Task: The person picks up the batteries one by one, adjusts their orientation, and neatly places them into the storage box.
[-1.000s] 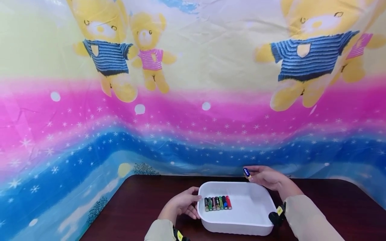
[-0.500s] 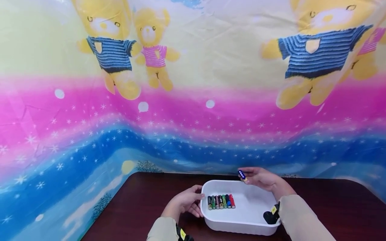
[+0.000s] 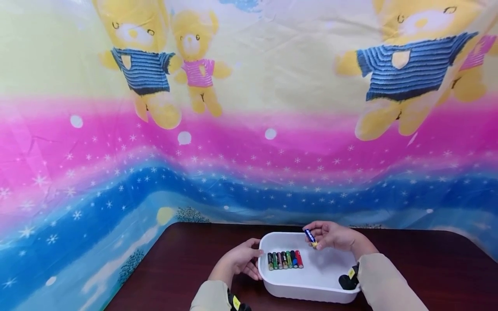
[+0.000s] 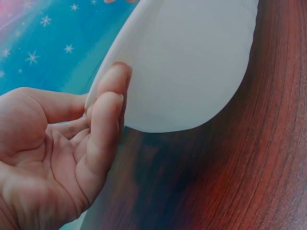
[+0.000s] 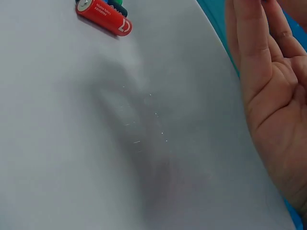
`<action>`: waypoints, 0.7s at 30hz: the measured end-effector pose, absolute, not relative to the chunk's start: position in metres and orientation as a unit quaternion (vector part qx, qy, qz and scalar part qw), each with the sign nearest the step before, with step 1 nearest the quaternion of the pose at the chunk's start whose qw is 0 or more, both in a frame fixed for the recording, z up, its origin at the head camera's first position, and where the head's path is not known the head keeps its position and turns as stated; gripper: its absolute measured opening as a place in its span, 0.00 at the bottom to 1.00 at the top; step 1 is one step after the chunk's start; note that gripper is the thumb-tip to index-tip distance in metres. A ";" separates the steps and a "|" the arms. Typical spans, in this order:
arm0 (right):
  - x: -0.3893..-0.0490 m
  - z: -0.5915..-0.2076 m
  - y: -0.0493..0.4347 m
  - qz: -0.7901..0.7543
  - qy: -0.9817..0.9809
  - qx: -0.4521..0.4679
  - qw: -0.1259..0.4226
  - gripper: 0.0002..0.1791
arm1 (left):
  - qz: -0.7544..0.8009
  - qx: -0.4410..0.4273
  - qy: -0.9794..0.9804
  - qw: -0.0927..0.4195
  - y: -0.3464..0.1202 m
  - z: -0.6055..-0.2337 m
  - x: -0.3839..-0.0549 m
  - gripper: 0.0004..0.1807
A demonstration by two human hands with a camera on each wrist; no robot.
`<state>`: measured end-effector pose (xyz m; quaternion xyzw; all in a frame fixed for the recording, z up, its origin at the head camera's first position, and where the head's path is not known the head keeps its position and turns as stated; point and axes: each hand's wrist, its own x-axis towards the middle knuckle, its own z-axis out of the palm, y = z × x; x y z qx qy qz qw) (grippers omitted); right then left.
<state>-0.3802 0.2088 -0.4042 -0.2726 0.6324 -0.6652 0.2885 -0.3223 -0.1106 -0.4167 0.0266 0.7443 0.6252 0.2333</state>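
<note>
A white plastic tub (image 3: 311,293) stands on the table. My left hand (image 3: 242,259) grips its left rim, thumb over the edge and fingers against the outer wall, as the left wrist view also shows. Over the back part of the tub, my right hand (image 3: 334,235) pinches a dark blue battery (image 3: 310,237) with a yellow end between thumb and fingers. Inside, at the left, several batteries (image 3: 284,260) lie side by side in a row. A red battery (image 5: 106,17) forms the row's right end. In the right wrist view the held battery is out of sight.
The dark wood-grain table (image 3: 186,268) has rounded back corners. Behind it hangs a printed cloth (image 3: 249,164) with bears and snowflakes. A black wrist camera (image 3: 349,278) on the right sleeve overlaps the tub's right side in the head view.
My right hand has moved left and down with the blue battery, from behind the back rim to over the tub. My left hand keeps its grip on the rim.
</note>
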 end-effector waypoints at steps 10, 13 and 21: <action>-0.376 -0.415 0.203 -0.619 0.689 -0.230 0.298 0.30 | 0.629 0.028 0.740 0.238 -0.112 -0.419 -0.321 0.24; -0.373 -0.417 0.201 -0.573 0.731 -0.222 0.297 0.29 | 0.629 0.031 0.739 0.240 -0.111 -0.419 -0.320 0.25; -0.367 -0.419 0.189 -0.439 0.839 -0.171 0.272 0.26 | 0.635 0.037 0.732 0.243 -0.113 -0.419 -0.323 0.25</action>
